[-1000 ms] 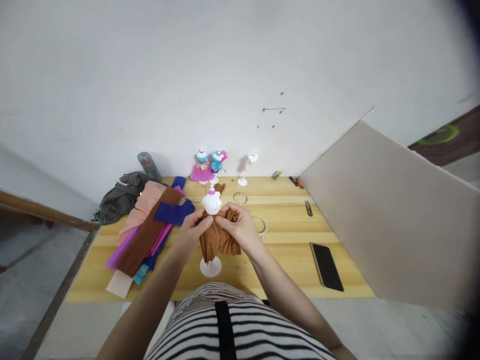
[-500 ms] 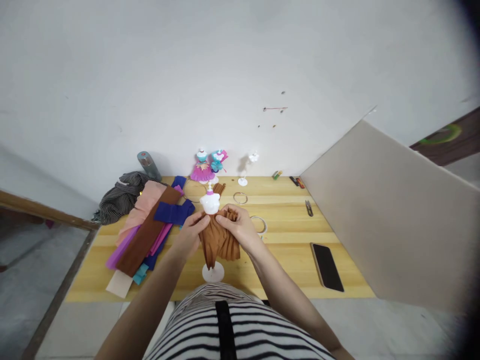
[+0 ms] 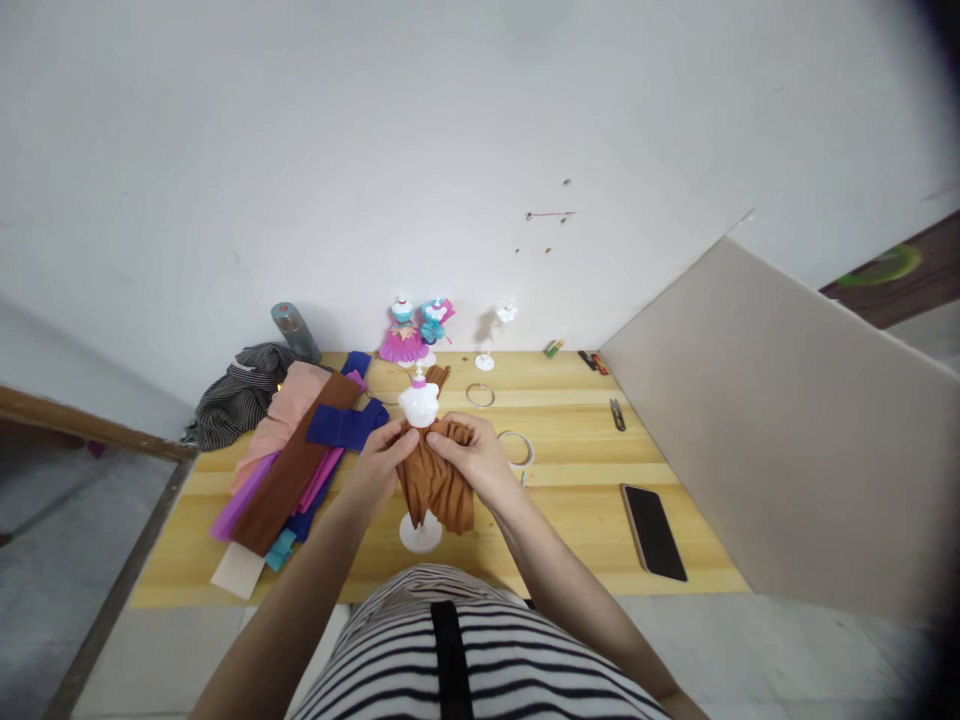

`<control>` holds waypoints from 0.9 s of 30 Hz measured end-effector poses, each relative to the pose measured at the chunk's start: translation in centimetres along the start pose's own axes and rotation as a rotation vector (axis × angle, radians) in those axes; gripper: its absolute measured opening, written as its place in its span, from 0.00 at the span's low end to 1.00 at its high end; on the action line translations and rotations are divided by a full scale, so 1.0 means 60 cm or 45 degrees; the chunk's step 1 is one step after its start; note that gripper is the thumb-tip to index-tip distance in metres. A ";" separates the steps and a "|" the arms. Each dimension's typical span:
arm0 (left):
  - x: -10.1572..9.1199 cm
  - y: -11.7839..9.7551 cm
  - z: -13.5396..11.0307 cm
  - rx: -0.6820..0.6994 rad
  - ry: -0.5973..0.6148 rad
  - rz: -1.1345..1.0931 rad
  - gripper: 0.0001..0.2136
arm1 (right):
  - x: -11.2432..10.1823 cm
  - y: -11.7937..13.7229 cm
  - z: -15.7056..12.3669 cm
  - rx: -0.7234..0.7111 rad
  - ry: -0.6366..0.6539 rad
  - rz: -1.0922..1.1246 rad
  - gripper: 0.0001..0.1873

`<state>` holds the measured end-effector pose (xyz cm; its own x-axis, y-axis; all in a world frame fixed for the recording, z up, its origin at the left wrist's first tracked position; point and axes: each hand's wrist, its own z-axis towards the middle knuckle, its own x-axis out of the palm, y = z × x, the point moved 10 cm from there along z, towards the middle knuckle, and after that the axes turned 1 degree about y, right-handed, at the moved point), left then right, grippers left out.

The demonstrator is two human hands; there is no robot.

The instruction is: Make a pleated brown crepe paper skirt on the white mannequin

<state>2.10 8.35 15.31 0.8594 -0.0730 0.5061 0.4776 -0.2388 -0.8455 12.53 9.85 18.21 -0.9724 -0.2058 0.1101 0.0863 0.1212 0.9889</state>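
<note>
A small white mannequin (image 3: 418,403) with a round base stands near the table's front edge, a pleated brown paper piece (image 3: 435,480) hanging below its torso like a skirt. My left hand (image 3: 384,462) pinches the top edge of that paper on the left side. On the other side, my right hand (image 3: 474,455) grips its gathered top with thumb and fingers. Both thumbs press at the mannequin's waist. The paper hides the mannequin's stem, while part of the white base (image 3: 420,533) shows underneath.
Crepe paper strips (image 3: 285,450) and a striped cloth (image 3: 240,395) lie left, beside a bottle (image 3: 294,330). Two dressed mannequins (image 3: 405,330) and a bare one (image 3: 505,318) stand at the back. Tape rings (image 3: 517,448), thread snips (image 3: 617,414) and a phone (image 3: 654,532) lie right, before an upright panel (image 3: 780,430).
The mannequin's base has shifted slightly up and left in view. The brown paper's lower edge has swung a little left and down. Both hands keep their hold.
</note>
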 end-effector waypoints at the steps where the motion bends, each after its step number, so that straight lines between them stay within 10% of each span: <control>1: -0.001 0.001 0.000 0.005 0.006 0.012 0.14 | 0.000 -0.001 0.000 0.006 0.001 0.013 0.11; 27: 0.010 0.007 0.016 -0.066 0.031 0.080 0.21 | -0.018 -0.028 0.027 0.024 0.008 0.245 0.14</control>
<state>2.99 9.16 15.06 0.8824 -0.1127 0.4568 0.4123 -0.2827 -0.8661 13.11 11.43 16.29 -0.9369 -0.1828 0.2980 0.2668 0.1768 0.9474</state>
